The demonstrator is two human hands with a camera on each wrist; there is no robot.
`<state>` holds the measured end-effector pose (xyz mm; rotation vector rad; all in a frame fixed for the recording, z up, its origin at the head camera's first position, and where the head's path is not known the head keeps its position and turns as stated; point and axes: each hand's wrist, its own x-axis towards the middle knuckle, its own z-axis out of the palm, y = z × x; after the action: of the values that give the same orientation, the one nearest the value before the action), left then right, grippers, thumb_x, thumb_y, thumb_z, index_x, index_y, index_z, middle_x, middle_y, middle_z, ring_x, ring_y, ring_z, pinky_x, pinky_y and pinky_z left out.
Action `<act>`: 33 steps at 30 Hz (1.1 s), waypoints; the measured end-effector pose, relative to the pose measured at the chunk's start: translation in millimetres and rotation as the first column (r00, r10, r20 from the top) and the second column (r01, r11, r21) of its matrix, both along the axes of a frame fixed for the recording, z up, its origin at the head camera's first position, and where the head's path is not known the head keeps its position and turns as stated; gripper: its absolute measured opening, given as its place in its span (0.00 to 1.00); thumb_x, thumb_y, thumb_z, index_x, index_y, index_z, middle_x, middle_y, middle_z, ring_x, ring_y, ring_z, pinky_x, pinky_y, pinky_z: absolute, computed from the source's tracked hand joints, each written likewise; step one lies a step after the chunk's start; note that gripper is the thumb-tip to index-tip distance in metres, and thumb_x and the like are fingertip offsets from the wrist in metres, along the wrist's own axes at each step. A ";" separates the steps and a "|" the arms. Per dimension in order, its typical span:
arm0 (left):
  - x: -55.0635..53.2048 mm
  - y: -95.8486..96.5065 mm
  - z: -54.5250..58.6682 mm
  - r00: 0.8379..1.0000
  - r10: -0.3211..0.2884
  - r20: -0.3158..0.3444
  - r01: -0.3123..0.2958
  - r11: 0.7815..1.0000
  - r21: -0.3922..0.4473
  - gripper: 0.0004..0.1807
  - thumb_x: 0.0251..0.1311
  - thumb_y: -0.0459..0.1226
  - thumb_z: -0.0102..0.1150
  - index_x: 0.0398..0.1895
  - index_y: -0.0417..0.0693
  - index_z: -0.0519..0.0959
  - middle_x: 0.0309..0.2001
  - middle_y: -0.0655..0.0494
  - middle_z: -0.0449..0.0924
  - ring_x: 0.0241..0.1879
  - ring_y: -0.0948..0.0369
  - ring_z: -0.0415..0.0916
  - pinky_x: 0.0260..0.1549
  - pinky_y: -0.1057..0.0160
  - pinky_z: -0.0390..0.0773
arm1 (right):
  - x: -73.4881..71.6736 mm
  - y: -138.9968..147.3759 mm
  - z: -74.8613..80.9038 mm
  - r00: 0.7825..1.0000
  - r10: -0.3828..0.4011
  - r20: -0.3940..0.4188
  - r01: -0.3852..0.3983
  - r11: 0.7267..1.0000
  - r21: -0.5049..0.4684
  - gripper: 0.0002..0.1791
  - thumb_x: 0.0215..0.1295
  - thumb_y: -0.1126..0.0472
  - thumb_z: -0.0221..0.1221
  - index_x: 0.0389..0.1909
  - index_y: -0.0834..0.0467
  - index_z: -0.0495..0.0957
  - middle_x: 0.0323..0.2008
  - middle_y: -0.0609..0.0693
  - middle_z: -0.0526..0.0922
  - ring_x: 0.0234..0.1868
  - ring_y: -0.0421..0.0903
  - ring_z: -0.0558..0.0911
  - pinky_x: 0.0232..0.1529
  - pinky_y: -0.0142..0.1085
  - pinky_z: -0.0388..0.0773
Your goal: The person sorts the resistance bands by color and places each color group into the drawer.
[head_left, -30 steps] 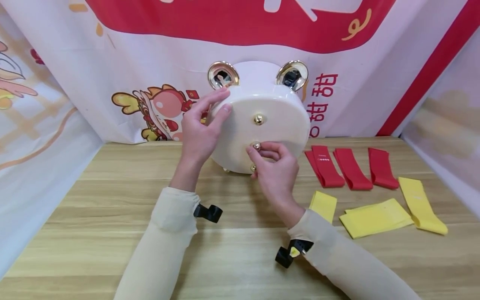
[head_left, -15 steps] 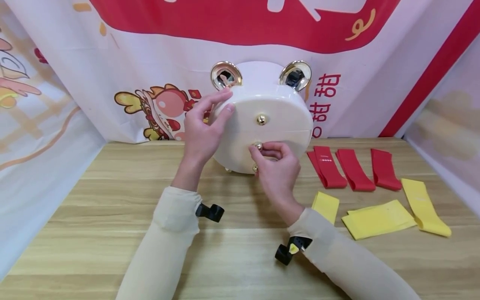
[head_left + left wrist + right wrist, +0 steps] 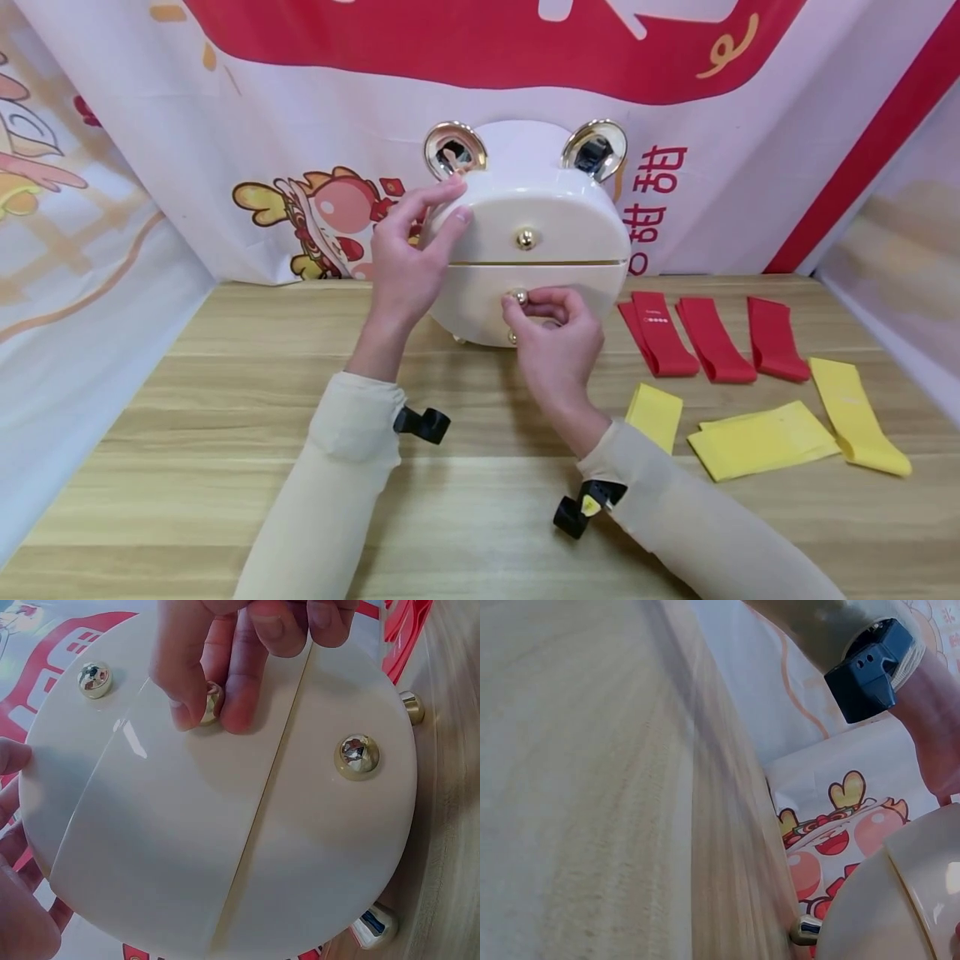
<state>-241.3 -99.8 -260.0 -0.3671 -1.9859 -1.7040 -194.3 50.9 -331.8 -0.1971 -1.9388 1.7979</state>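
Note:
A round white box of drawers (image 3: 480, 292) with gold knobs and two shiny gold ears stands on the table. My left hand (image 3: 411, 258) holds its upper left edge, thumb on the front and fingers along the side. With thumb and fingertips, my right hand (image 3: 558, 346) pinches the middle drawer's knob (image 3: 214, 703). That drawer (image 3: 165, 795) stands slightly out, with a thin gold-coloured line along its upper edge in the head view. Above it is the top knob (image 3: 526, 239); the bottom knob (image 3: 357, 756) is partly hidden by the right hand in the head view.
Three folded red bands (image 3: 716, 340) lie right of the box, with yellow bands (image 3: 765, 440) nearer on the wooden table (image 3: 225, 467). A printed cloth (image 3: 360, 108) hangs close behind the box. Gold feet (image 3: 375, 926) support the box.
The middle drawer has come slightly forward, and a line has appeared between it and the top drawer. The right hand keeps its pinch on the knob; the left hand stays on the box.

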 end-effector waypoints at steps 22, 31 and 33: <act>-5.9 -19.6 3.8 0.996 -0.071 -0.058 0.061 0.986 -0.155 0.18 0.69 0.43 0.70 0.60 0.53 0.87 0.66 0.61 0.85 0.70 0.70 0.76 0.69 0.59 0.76 | 31.4 14.8 -2.6 0.997 0.080 -0.015 -0.079 0.996 0.043 0.12 0.61 0.61 0.77 0.41 0.57 0.84 0.40 0.51 0.92 0.35 0.45 0.88 0.35 0.28 0.86; -4.8 -26.1 5.3 0.995 -0.096 0.022 0.098 0.975 -0.200 0.19 0.75 0.45 0.63 0.65 0.59 0.85 0.70 0.68 0.80 0.73 0.71 0.71 0.64 0.56 0.83 | 42.2 21.3 -4.0 0.993 0.114 -0.034 -0.111 0.992 0.067 0.13 0.60 0.62 0.77 0.40 0.58 0.83 0.39 0.51 0.92 0.32 0.43 0.86 0.31 0.26 0.80; -4.9 -26.9 4.9 0.995 -0.100 0.023 0.102 0.974 -0.203 0.19 0.75 0.45 0.62 0.65 0.59 0.84 0.70 0.68 0.80 0.73 0.71 0.71 0.64 0.57 0.83 | 45.0 22.3 -4.4 0.992 0.120 -0.030 -0.117 0.990 0.081 0.13 0.60 0.61 0.77 0.40 0.58 0.83 0.39 0.50 0.92 0.32 0.44 0.85 0.30 0.26 0.78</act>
<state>-246.2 -126.7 -255.1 -0.5385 -2.1924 -1.5675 -149.3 73.3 -336.2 -0.0242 -2.0306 1.7817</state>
